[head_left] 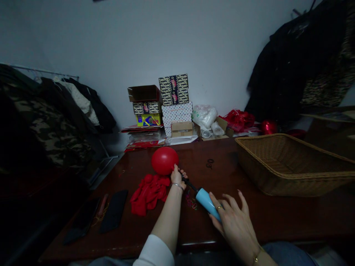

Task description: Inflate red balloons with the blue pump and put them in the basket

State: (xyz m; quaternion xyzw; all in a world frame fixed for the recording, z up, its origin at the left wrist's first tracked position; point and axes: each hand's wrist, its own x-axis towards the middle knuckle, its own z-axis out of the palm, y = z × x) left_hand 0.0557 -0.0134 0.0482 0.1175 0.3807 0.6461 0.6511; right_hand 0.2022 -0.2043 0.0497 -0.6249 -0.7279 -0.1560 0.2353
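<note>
An inflated red balloon [164, 161] sits at the end of a black nozzle in the middle of the table. My left hand [177, 175] is closed around the balloon's neck and the nozzle tip. A light-blue hand balloon pump [207, 203] slants from there toward my right hand [235, 218]. The thumb and index finger of that hand lie on either side of the pump's near end, the other fingers raised and spread. Part of the pump's near end is hidden by the hand. Left of my forearm lies a pile of limp red balloons [149, 194].
A wicker basket [277, 181] stands on the right of the wooden table [222, 159]. Small coloured bands [191, 202] and black loops [210, 163] lie nearby. Dark flat pouches [113, 210] rest at left. Stacked boxes [177, 114] stand behind.
</note>
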